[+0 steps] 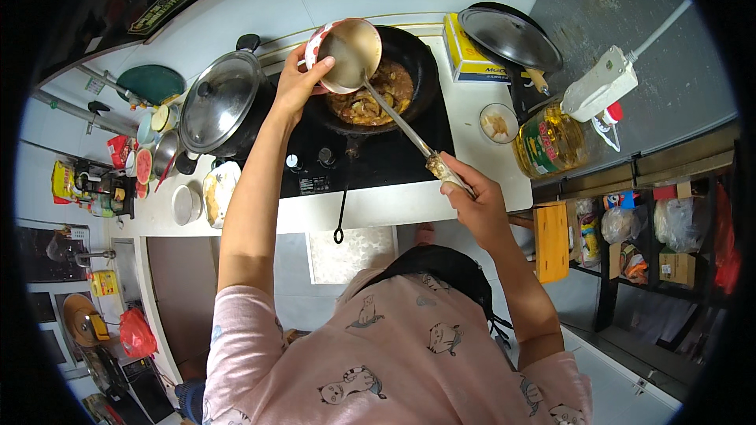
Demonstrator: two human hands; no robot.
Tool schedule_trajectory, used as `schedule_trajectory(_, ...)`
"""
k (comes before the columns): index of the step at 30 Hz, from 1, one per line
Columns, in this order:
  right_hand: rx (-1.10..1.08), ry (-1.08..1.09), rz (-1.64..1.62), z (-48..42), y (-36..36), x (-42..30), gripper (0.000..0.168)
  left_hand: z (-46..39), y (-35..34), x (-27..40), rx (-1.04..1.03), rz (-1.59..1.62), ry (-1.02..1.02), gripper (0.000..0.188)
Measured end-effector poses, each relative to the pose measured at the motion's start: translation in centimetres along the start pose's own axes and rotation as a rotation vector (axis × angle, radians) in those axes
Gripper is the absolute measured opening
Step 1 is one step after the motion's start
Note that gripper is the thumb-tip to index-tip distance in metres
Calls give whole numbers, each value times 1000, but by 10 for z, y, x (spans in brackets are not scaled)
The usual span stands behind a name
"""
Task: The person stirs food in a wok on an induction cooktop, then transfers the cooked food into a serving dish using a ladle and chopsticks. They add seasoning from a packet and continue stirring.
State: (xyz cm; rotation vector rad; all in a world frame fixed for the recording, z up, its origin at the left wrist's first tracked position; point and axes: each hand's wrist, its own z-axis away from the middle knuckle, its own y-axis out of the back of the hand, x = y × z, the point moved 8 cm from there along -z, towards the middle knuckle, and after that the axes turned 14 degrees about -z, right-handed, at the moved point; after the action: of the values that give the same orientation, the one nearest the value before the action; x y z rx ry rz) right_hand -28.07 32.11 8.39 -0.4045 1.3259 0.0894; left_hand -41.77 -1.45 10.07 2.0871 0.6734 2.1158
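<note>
My left hand [300,79] grips a white bowl with red dots [361,47], thumb over its rim, tilted above the left side of a black wok [430,71]. Pale, cloudy contents show inside the bowl. Brown food in sauce [390,91], with chunks and slices, lies in the wok on a black cooktop [384,159]. My right hand [477,198] is closed around the worn handle of a long metal cooking utensil [401,121]. Its shaft reaches up to the bowl's lower rim. The utensil's head cannot be made out there.
Left of the wok stands a lidded pot [221,100]. A small glass bowl [498,123], an oil jug [546,144] and a yellow box [466,50] under a pan lid [511,38] are at right. The wok's handle [341,212] overhangs the counter edge.
</note>
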Motion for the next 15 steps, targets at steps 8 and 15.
schedule_trajectory(8,157,578,579,-1,-10,-8,53,-7,-8,12,83,-69,32,80)
schedule_trajectory(15,158,334,28,-4,-11,12,48,-11,-13,12,117,-111,121,80)
